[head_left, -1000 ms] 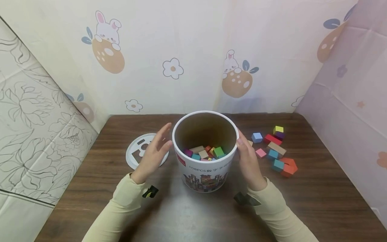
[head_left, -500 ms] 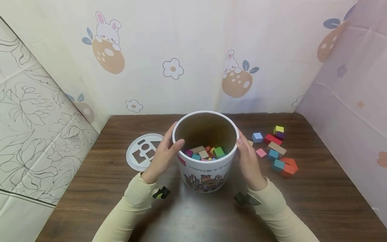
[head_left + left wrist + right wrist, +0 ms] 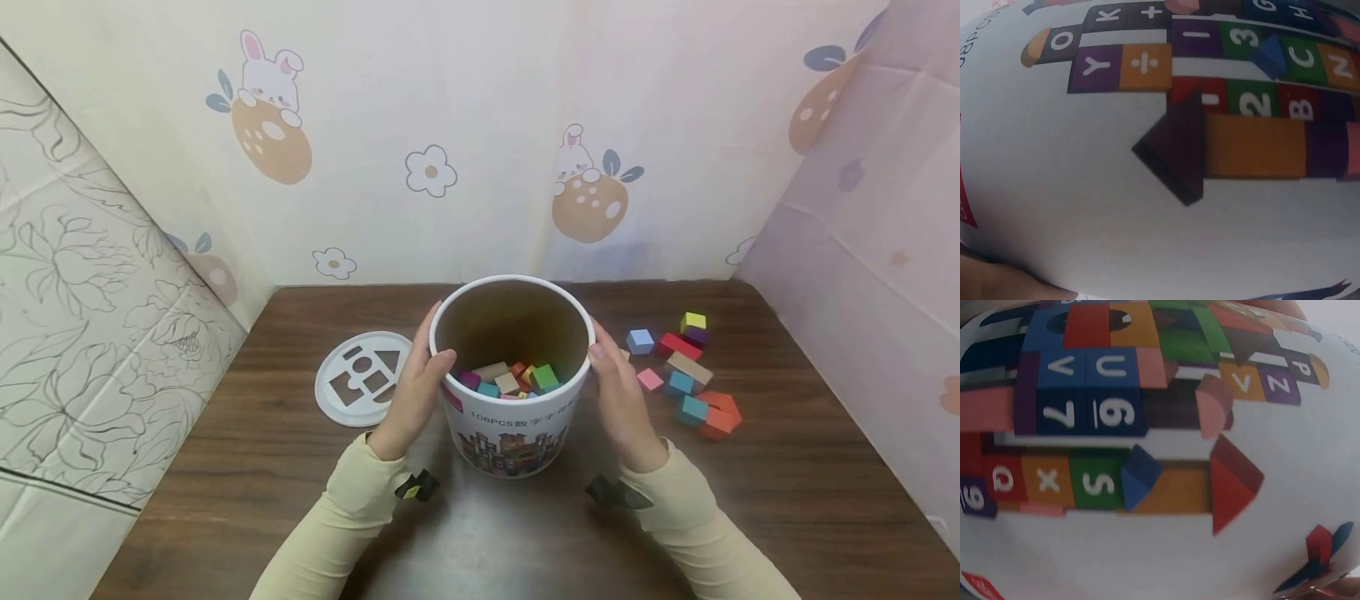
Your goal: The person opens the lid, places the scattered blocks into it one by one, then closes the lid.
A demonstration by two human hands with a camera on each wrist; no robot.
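A white bucket (image 3: pixel 517 421) with printed building-block pictures stands upright on the table in the head view. Colored wooden blocks (image 3: pixel 507 383) lie at its bottom. My left hand (image 3: pixel 411 393) grips the bucket's left side, its thumb near the rim. On the opposite side my right hand (image 3: pixel 624 402) holds the wall just below the rim. The fingers behind the bucket are partly hidden. Both wrist views are filled by the printed bucket wall (image 3: pixel 1085 219), and a bit of hand (image 3: pixel 1010 281) shows at the left wrist view's lower left.
Left of the bucket lies a round white lid (image 3: pixel 330 400) with shaped cut-outs. Several loose blocks, among them a red block (image 3: pixel 678 346) and a teal block (image 3: pixel 692 410), are scattered on the brown table (image 3: pixel 795 483) at the right. A patterned cloth (image 3: pixel 495 225) hangs behind the table.
My left hand has moved right, from beside the bucket onto its left wall, uncovering the lid. The right hand keeps its place on the bucket, which stays where it was.
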